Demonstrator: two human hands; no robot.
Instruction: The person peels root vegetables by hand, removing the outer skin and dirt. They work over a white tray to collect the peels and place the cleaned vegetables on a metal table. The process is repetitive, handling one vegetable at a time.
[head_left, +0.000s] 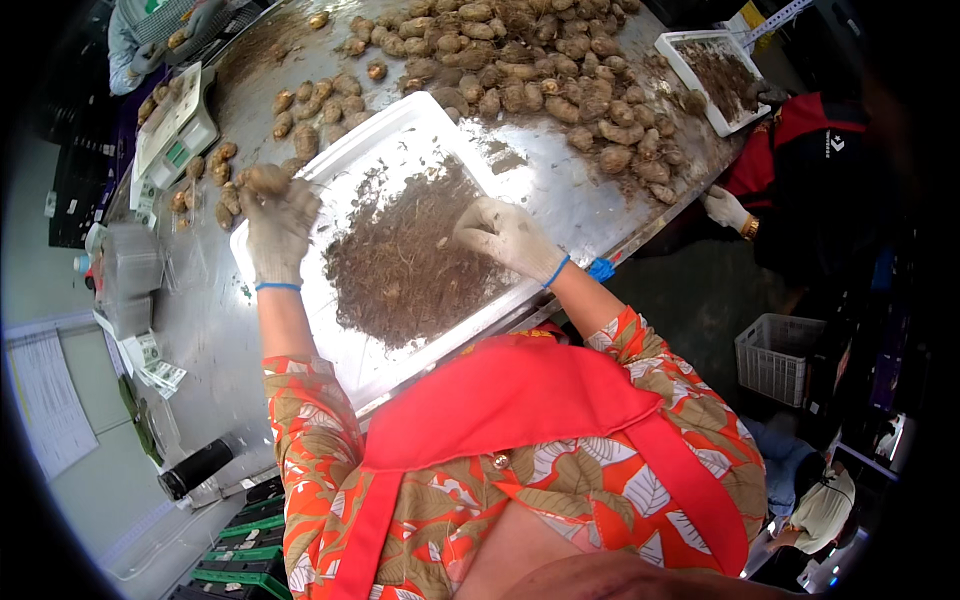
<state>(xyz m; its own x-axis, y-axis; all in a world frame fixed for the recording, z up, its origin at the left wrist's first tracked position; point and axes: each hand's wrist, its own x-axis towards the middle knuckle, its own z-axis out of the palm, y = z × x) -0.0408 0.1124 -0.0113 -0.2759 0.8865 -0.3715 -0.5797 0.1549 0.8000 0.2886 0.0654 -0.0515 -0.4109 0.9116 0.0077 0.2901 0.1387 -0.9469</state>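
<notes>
In a white cotton glove, my left hand (281, 229) is over the left side of a white foam tray (360, 375), a brown hairy taro tuber (264, 180) at its fingertips. Motion blurs this hand. My right hand (502, 232), gloved alike, is curled above the tray's right part; whether its fingers hold anything small is hidden. Dark soil and root fibres (409, 262) cover much of the tray floor. Beyond the tray's far left edge sit several trimmed tubers (322, 105) with pale cut ends.
A large heap of taro tubers (525, 67) covers the far table. At left stand a weighing scale (169, 135), stacked clear plastic boxes (131, 262) and printed labels (157, 364). A black roll (196, 466) lies near the front left. Co-workers' gloved hands (726, 208) flank the table.
</notes>
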